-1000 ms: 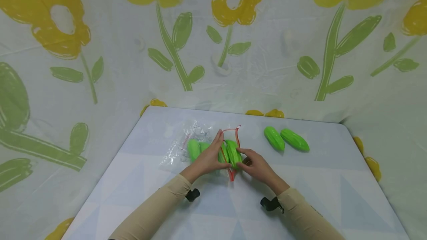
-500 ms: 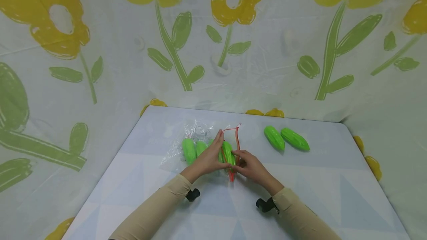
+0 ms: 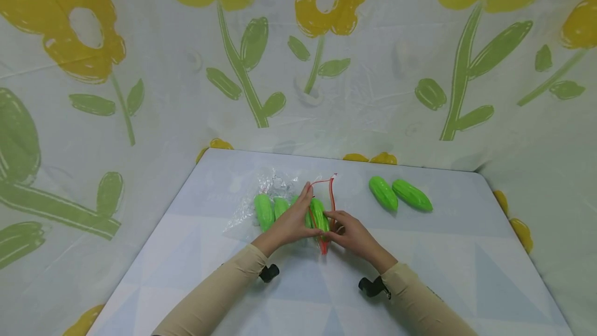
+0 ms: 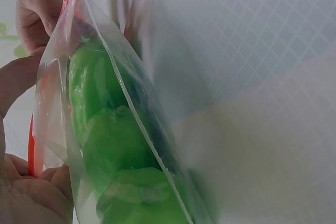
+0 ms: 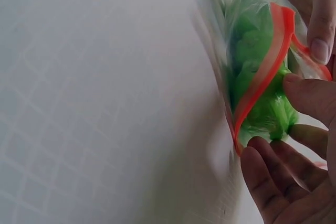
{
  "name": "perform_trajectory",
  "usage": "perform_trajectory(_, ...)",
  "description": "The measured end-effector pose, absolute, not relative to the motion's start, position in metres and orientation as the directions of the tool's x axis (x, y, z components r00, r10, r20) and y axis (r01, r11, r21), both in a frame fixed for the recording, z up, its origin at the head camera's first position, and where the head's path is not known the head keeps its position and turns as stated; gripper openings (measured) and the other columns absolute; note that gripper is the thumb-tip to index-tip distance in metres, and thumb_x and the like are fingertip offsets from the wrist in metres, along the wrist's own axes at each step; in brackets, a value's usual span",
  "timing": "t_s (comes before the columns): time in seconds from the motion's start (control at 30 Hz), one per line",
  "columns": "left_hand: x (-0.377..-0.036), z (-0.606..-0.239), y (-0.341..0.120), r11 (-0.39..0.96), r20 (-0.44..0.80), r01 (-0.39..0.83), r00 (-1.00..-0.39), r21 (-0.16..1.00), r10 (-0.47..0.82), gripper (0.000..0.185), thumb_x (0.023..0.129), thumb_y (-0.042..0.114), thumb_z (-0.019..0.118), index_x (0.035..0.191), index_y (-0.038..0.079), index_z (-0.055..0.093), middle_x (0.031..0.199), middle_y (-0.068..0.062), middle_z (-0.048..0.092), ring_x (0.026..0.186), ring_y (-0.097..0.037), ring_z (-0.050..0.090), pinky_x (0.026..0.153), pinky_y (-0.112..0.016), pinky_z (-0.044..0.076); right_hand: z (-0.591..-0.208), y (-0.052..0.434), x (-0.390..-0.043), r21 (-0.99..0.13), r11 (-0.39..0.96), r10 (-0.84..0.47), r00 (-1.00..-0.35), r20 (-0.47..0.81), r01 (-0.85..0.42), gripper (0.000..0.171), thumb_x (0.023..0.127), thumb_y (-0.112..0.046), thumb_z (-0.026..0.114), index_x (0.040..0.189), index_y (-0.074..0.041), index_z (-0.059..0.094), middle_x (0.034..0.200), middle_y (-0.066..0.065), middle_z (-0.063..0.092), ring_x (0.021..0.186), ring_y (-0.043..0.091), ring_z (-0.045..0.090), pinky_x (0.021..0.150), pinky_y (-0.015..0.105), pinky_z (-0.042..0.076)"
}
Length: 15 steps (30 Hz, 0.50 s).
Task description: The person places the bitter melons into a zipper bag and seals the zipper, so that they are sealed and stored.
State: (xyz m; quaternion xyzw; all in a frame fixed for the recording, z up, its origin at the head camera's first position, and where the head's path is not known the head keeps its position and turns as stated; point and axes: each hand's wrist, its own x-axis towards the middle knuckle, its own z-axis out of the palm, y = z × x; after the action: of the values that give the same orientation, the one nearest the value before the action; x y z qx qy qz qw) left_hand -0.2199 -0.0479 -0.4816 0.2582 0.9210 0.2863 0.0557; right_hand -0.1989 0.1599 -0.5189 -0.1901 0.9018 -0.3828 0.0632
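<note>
Clear zip bag (image 3: 280, 204): left hand (image 3: 290, 224) pinches its red mouth edge, right hand (image 3: 351, 233) grips a green gourd (image 3: 319, 213) there; two spare gourds (image 3: 400, 194) lie well right of the bag.

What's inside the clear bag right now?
The clear bag with the red zip strip holds green toy gourds: three show through the plastic in the left wrist view. The left hand and right hand cover the mouth, so any more there stay hidden.

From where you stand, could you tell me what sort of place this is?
Likely a staged tabletop booth: a small table walled by a flower-print sheet, with toy cucumbers and a zip bag.
</note>
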Motion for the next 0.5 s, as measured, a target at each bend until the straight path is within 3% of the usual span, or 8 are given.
perform_trajectory(0.5,-0.2201,-0.4817,-0.0480,0.693,0.042,0.434,-0.862,0.576,0.505,0.117,0.071,0.046,0.077,0.150,0.008,0.000,0.155,0.003,-0.013,0.138,-0.023,0.023,0.103,-0.037,0.037,-0.5220,0.1652,-0.1982,-0.713,0.638,-0.367,-0.929,0.049,-0.290,0.055,0.080,-0.039,0.071,0.130,-0.024,0.054,0.108,-0.006,0.057,0.084,0.005,0.057,0.073,0.022,0.051)
